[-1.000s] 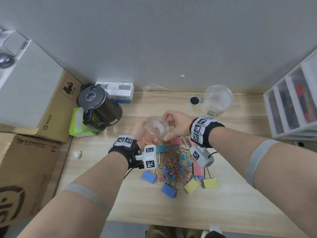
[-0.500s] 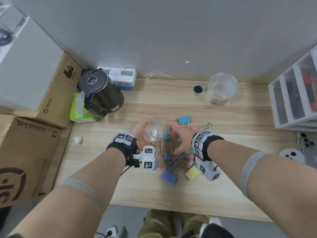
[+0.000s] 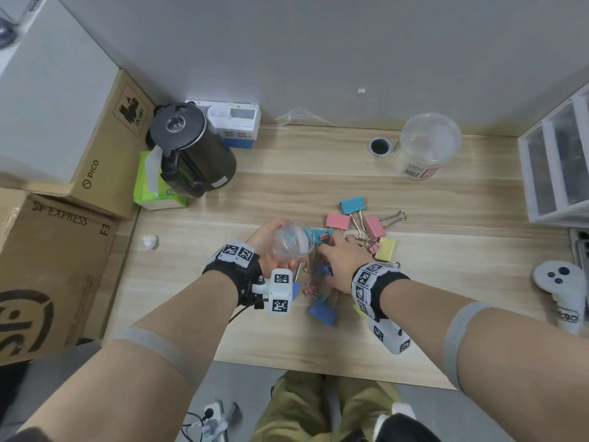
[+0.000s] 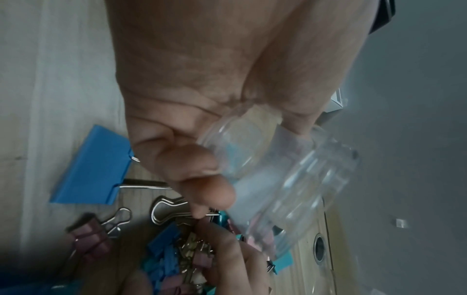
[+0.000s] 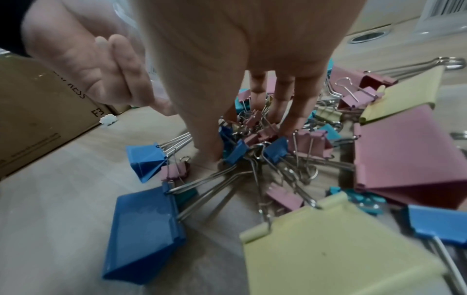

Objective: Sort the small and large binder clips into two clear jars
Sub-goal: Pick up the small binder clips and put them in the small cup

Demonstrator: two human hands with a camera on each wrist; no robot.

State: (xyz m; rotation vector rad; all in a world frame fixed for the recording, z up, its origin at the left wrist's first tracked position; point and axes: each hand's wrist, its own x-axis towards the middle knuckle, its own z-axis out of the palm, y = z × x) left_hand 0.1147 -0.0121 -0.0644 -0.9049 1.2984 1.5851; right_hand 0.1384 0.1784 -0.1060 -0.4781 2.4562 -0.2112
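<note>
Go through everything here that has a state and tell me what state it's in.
small clear jar: lidless, tilted, held in left hand
large clear jar: upright on desk, no clips visible inside
right hand: fingers down in the binder clip pile
kettle: lid closed

Light wood-grain surface [image 3: 318, 339], running back to a grey wall. Middle of it has a messy pile of binder clips [image 3: 347, 250], big and tiny, blue, pink, yellow, teal. Far right there's a big clear jar [image 3: 425, 148] next to a round cable hole [image 3: 379, 146]. Far left: black kettle [image 3: 191, 151], green tissue pack [image 3: 153, 189], a white-and-blue box [image 3: 236, 122]. White controller [image 3: 564, 295] sits on the right edge.
</note>
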